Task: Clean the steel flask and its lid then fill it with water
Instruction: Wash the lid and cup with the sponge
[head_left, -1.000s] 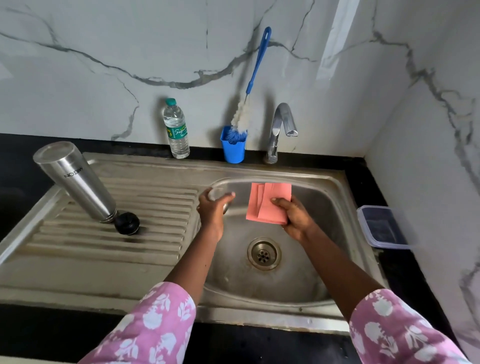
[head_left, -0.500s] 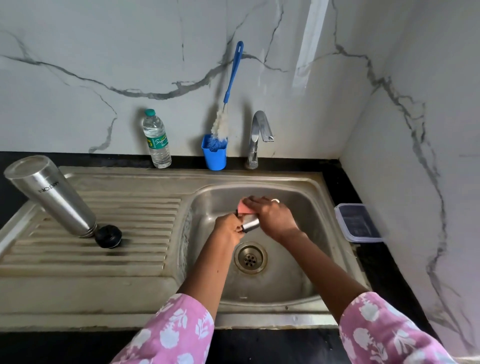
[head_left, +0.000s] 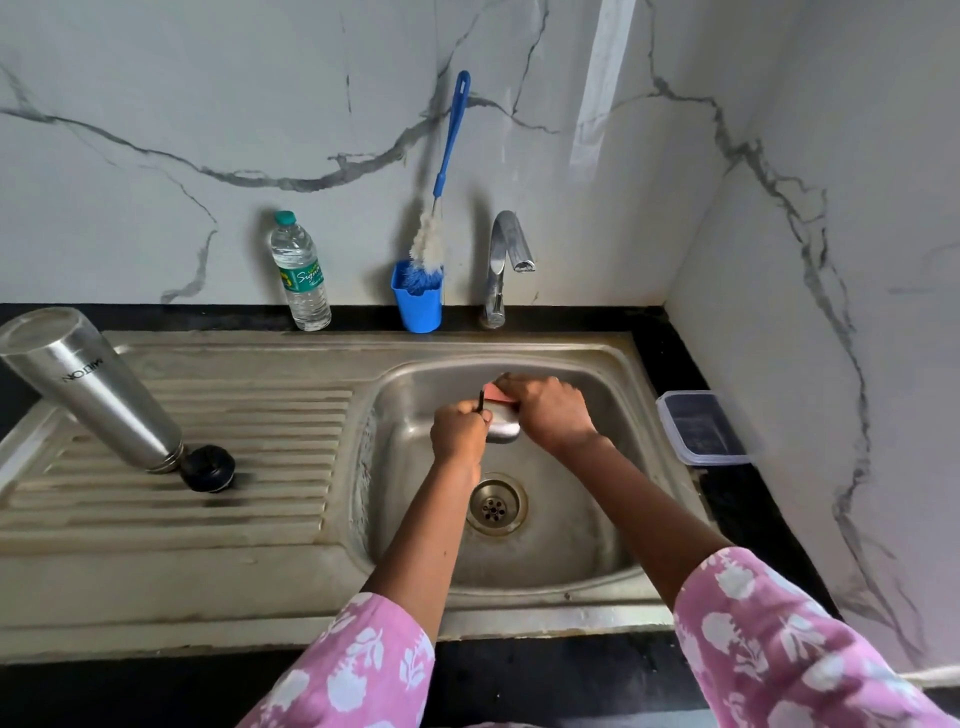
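The steel flask (head_left: 93, 387) stands upside down and tilted on the ribbed draining board, and a black inner cap (head_left: 209, 467) lies beside its mouth. Over the sink basin (head_left: 582, 540), my left hand (head_left: 460, 431) grips the small steel lid (head_left: 503, 430). My right hand (head_left: 550, 410) presses a pink cloth (head_left: 497, 393) round the lid; most of the cloth is hidden under my fingers.
A plastic water bottle (head_left: 301, 273), a blue cup (head_left: 417, 304) holding a blue-handled bottle brush (head_left: 441, 171) and the tap (head_left: 506, 260) line the back edge. A lidded plastic box (head_left: 698, 428) sits on the black counter at the right. The drain (head_left: 496, 504) lies below my hands.
My right hand brought the pink cloth from held open in the air onto the lid in my left hand, and both hands now work together lower over the basin.
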